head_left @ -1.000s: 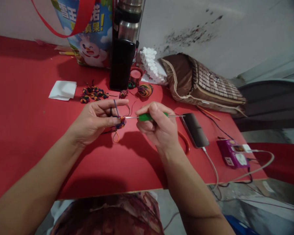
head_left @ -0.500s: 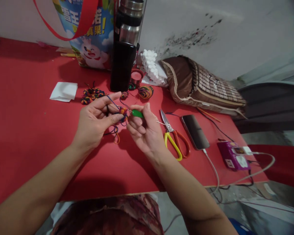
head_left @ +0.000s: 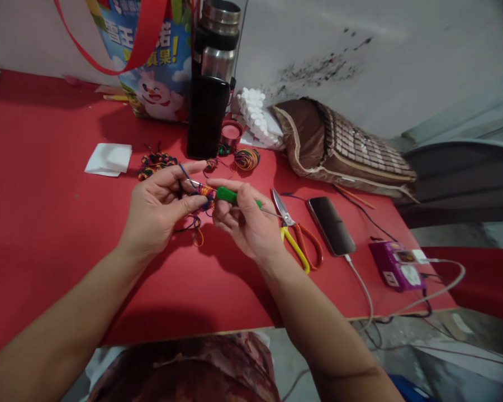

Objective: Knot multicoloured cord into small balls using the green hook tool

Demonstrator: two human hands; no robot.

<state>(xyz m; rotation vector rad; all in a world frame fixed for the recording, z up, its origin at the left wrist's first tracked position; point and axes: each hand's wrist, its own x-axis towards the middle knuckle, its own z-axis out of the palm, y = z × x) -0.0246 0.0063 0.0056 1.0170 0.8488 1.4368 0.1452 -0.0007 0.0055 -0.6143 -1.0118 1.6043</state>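
My left hand pinches a small multicoloured woven thread piece between thumb and fingers, with a blue thread looped over the forefinger and loose ends hanging below. My right hand grips a green-handled crochet hook; its thin metal tip pokes into the woven piece and its metal tail sticks out to the right. Both hands hover just above the red table.
Yellow and red scissors lie right of my right hand, beside a phone on a charging cable and a purple power block. Behind are finished woven pieces, a thread coil, a black flask, a printed bag, a white tissue and a brown cushion.
My right hand drew the hook left toward the woven piece and turned over, uncovering the scissors. The hook's tip has pushed into the piece held by my left hand.
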